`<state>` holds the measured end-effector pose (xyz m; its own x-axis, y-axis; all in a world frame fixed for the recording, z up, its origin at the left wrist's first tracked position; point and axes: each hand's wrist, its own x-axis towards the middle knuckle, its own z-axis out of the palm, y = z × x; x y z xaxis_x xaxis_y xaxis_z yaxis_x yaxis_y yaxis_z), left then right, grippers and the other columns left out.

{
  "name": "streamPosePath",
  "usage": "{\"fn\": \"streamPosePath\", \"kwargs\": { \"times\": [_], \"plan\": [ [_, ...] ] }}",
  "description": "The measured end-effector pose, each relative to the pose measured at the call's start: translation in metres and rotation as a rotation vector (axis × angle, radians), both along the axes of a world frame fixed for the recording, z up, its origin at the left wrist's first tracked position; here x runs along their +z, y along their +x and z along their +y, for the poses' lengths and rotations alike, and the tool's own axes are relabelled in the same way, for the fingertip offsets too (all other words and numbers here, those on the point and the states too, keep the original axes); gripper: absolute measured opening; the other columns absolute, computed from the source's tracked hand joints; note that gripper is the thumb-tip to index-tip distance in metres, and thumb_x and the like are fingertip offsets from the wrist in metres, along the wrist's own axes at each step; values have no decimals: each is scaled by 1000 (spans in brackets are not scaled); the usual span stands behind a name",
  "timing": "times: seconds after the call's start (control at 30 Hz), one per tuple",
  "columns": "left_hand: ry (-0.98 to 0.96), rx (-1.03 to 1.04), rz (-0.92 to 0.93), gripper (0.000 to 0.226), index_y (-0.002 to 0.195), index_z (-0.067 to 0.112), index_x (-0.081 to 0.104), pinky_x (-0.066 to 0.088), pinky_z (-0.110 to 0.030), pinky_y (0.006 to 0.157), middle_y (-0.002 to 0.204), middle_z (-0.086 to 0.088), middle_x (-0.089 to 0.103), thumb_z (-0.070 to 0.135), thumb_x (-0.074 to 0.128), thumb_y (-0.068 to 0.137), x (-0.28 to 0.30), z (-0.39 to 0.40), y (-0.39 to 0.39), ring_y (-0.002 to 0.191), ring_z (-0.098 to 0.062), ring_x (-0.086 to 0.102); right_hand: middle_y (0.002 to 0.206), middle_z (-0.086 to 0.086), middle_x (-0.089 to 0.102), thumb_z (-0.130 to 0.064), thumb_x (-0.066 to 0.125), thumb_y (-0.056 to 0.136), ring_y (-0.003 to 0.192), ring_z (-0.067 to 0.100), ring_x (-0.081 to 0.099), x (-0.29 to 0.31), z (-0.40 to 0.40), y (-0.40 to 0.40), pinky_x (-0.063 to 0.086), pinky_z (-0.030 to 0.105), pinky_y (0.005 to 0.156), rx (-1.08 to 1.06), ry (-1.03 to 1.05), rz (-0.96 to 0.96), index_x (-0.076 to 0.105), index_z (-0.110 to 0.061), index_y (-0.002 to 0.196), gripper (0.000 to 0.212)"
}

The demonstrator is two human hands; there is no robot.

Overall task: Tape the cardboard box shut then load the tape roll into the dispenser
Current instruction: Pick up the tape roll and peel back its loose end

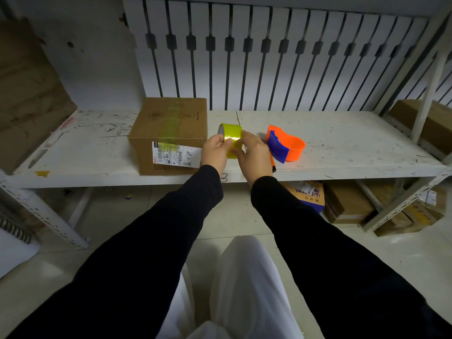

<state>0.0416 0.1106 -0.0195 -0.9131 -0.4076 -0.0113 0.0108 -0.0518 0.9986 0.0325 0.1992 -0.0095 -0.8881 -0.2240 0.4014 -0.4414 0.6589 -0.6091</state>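
A brown cardboard box (171, 128) stands on the white shelf (342, 148), flaps down, with a strip of yellowish tape across its top and a white shipping label on its front. Just right of it I hold a yellow-green tape roll (231, 133) above the shelf. My left hand (216, 150) grips its left side, thumb on the outer face. My right hand (253, 155) pinches its front edge. An orange and blue tape dispenser (286, 145) lies on the shelf right of my right hand, untouched.
A white slatted panel (269, 57) backs the shelf. Flattened cardboard (27, 94) leans at the left. Under the shelf at the right lie several cardboard boxes (347, 204) on the tiled floor. A shelf upright (430, 89) rises at the right.
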Motion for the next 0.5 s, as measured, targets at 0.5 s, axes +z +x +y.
{"fn": "streamPosePath", "kwargs": {
  "times": [0.5],
  "plan": [
    [25,66,-50,22,76,22,50,47,-44,89,87,-3,53,22,43,97,1,13,1,89,-22,48,128,17,51,-12,40,97,120,28,50,31,-11,12,41,33,99,-97,-979,-790,44,-2,130,34]
  ]
}}
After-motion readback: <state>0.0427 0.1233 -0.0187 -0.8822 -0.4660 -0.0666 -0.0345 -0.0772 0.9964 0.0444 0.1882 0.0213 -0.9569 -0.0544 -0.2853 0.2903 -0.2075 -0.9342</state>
